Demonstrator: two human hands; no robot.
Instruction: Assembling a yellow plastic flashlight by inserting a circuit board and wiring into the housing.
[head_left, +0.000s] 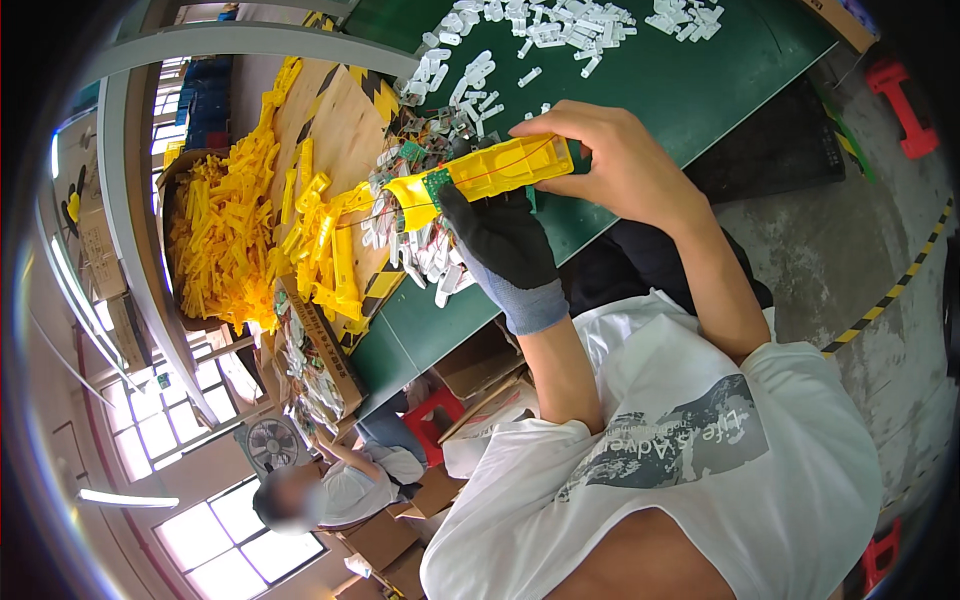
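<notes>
A long yellow plastic housing (515,165), open along one side, is held up over the green table. My left hand (510,245), in a black and grey glove, is closed round its wide end, with the thumb by a small green circuit board (436,188) there. Thin red wires run along the housing. My bare right hand (625,165) pinches the far right end between thumb and fingers. Below and behind the housing lies a heap of white parts with wires and boards (440,265), partly hidden by my left hand.
Small clear-white plastic pieces (570,25) are scattered across the green table (700,110). Yellow housings (225,225) fill a box on the left, and more lie on the wooden board (335,125). A carton of wired parts (315,350) stands near a seated person (365,480).
</notes>
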